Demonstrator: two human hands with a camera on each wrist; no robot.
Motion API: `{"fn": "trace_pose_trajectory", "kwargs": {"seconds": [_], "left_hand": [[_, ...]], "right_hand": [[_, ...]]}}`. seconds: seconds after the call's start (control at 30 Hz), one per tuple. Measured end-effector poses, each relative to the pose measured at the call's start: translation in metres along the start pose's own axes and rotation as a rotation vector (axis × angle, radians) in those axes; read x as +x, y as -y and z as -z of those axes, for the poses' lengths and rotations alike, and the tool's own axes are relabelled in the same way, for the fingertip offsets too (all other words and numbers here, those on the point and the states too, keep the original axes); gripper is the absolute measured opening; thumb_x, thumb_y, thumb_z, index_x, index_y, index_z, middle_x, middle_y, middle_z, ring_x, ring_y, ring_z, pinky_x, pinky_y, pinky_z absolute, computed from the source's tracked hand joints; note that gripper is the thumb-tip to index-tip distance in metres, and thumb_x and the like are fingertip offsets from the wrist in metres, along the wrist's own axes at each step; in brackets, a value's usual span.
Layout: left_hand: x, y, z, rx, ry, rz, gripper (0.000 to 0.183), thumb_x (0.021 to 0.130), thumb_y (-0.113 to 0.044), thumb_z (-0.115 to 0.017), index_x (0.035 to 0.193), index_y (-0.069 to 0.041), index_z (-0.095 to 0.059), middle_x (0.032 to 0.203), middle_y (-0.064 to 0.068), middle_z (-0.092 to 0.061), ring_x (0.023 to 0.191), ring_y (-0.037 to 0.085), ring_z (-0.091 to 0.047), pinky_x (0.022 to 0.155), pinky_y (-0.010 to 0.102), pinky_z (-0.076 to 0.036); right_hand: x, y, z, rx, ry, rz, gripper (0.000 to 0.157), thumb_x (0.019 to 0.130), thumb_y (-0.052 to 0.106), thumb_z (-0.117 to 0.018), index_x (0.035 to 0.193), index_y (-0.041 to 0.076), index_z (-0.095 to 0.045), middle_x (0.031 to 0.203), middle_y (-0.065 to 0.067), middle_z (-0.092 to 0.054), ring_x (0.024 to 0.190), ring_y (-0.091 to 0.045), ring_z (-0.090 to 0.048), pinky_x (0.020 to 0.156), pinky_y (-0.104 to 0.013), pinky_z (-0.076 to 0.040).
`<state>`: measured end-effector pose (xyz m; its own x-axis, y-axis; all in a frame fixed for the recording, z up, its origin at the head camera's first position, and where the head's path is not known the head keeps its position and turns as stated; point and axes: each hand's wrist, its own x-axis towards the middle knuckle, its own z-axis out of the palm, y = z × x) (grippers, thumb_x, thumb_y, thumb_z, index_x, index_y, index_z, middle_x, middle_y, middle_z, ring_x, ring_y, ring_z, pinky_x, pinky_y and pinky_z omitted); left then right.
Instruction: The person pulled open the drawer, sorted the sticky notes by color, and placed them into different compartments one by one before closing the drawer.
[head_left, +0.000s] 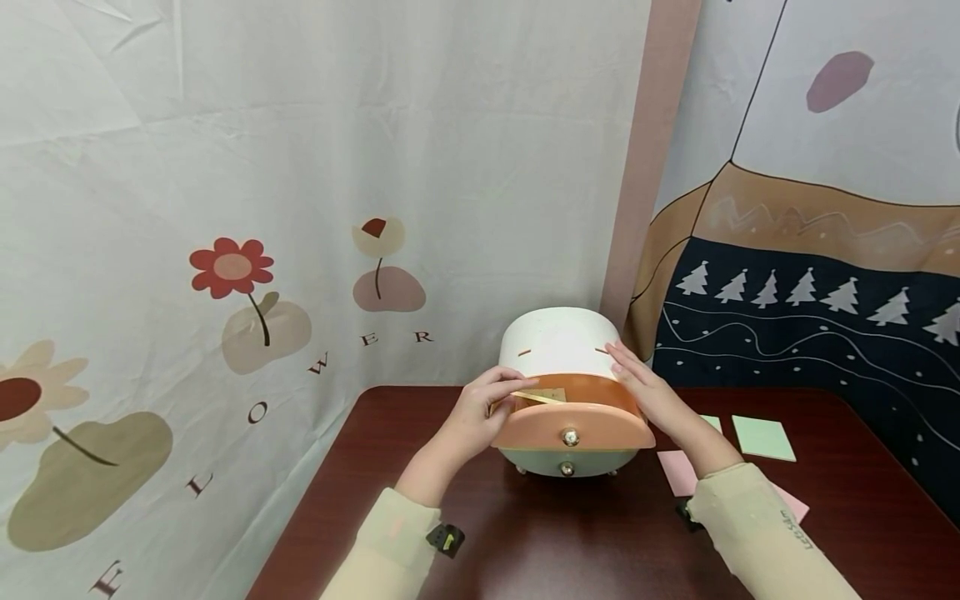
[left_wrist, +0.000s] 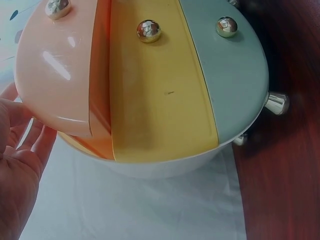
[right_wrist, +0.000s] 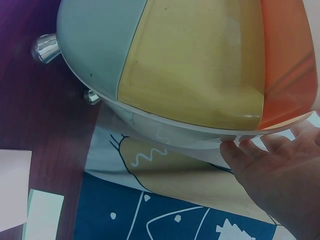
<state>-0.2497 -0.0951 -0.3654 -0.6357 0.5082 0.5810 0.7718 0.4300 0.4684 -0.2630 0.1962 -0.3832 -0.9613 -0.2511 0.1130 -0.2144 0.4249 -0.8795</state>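
A rounded white cabinet point(head_left: 558, 337) with three drawers stands on the table. Its top orange drawer point(head_left: 573, 425) is pulled out. Below it the yellow drawer point(left_wrist: 160, 90) and the green drawer point(left_wrist: 232, 75) sit in line with the shell. My left hand point(head_left: 480, 408) grips the left edge of the orange drawer, its index finger reaching over the opening. A pale yellow paper pad point(head_left: 542, 397) shows inside that drawer, beside the left fingers; I cannot tell whether they touch it. On the cabinet's right upper side my right hand point(head_left: 645, 387) rests with relaxed fingers.
On the dark red table point(head_left: 525, 542) right of the cabinet lie a green note pad point(head_left: 763, 437) and a pink note pad point(head_left: 677, 472), with more notes partly hidden under the right arm. A printed curtain point(head_left: 450, 167) hangs close behind the cabinet.
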Motion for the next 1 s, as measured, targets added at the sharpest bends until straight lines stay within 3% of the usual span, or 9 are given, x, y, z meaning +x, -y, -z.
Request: {"fn": "trace_pose_trajectory", "kwargs": {"seconds": [0.2,0.47,0.73,0.83,1.0], "left_hand": [[0.0,0.0,-0.001,-0.024,0.008,0.022,0.038,0.088,0.012,-0.056,0.117,-0.009,-0.069,0.112,0.002,-0.06,0.092,0.019,-0.056,0.068,0.02,-0.045],[-0.003,0.001,0.0,-0.088,-0.055,0.024,0.036,0.088,0.01,-0.057,0.115,-0.01,-0.07,0.112,0.003,-0.061,0.089,0.022,-0.057,0.066,0.02,-0.045],[-0.001,-0.035,0.013,-0.08,-0.157,0.008,0.028,0.084,0.014,-0.06,0.108,0.003,-0.069,0.104,0.016,-0.061,0.072,0.023,-0.054,0.061,0.014,-0.043],[-0.003,-0.034,0.011,-0.081,-0.178,0.018,0.027,0.083,0.013,-0.063,0.107,0.002,-0.069,0.103,0.017,-0.061,0.075,0.025,-0.057,0.064,0.018,-0.048],[-0.007,-0.016,0.003,-0.074,-0.219,0.045,0.026,0.083,0.007,-0.067,0.107,0.0,-0.07,0.105,0.014,-0.062,0.082,0.026,-0.061,0.068,0.027,-0.053]], "right_hand": [[0.001,-0.001,0.0,-0.005,-0.004,0.011,0.057,0.102,0.041,-0.035,0.152,0.014,-0.023,0.16,-0.011,-0.004,0.145,-0.041,-0.002,0.106,-0.071,-0.006],[0.001,-0.001,-0.001,-0.011,-0.002,0.012,0.057,0.103,0.04,-0.035,0.152,0.016,-0.022,0.16,-0.011,-0.004,0.145,-0.041,-0.003,0.105,-0.072,-0.006],[0.0,-0.001,-0.001,-0.001,0.0,0.007,0.057,0.103,0.04,-0.035,0.152,0.016,-0.022,0.16,-0.01,-0.003,0.145,-0.041,-0.002,0.105,-0.072,-0.006],[0.0,-0.001,-0.001,0.006,-0.002,0.008,0.057,0.103,0.039,-0.036,0.152,0.016,-0.022,0.16,-0.01,-0.003,0.145,-0.041,-0.002,0.106,-0.071,-0.007],[0.0,-0.001,-0.001,0.013,0.001,0.014,0.057,0.103,0.038,-0.036,0.152,0.015,-0.021,0.16,-0.01,-0.003,0.145,-0.041,-0.002,0.105,-0.071,-0.008]]}}
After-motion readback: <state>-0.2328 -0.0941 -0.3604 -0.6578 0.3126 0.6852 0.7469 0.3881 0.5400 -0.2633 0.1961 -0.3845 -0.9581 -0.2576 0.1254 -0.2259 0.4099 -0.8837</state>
